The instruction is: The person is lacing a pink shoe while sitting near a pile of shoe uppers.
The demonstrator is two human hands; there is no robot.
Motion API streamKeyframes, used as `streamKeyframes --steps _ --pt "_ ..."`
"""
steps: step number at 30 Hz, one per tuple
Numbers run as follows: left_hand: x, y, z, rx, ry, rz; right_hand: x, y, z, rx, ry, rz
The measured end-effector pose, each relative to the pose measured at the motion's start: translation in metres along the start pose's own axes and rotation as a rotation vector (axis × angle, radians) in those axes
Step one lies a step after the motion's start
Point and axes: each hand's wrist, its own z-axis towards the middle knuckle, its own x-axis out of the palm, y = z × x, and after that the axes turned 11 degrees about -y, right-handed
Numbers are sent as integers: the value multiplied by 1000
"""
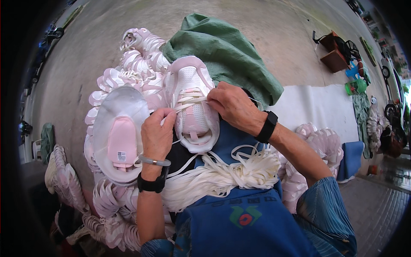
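Observation:
A pink and white shoe upper [195, 122] lies in front of me with its toe pointing away, cream laces [188, 99] crossing its eyelets. My left hand [157, 130] is closed at the upper's left edge, thumb and forefinger pinching a shoelace. On the other side, my right hand [236, 106] is closed too, its fingertips pinching the lace at the right eyelet row. Across my lap, over a blue apron [257, 222], lies a thick bundle of loose cream shoelaces [222, 173]. Left of my left hand rests an oval whitish piece [100, 124] with a pink padded part [123, 141] and a small label.
Stacked pink and white uppers [100, 98] run along the left, and more [319, 145] lie at the right by a white sheet [317, 103]. A green sack [214, 47] bulges behind the upper. A brown wooden stool [335, 53] stands far right.

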Motion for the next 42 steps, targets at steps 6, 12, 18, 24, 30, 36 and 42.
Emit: streamKeyframes --steps 6,12,18,24,30,36,42 --pt "2 -2 7 108 30 87 -3 17 8 -168 144 -251" --pt "-7 -5 16 310 67 248 1 19 23 -210 211 -292" --pt "-1 -3 24 166 114 136 -7 -3 20 254 178 155" --pt "-1 7 26 236 112 134 0 2 5 221 41 109" --pt "6 3 28 280 110 144 0 0 3 253 -43 111" --pt "8 -7 40 461 72 177 7 -3 9 169 -91 71" --pt "17 5 26 355 38 295 9 10 3 36 -42 -35"
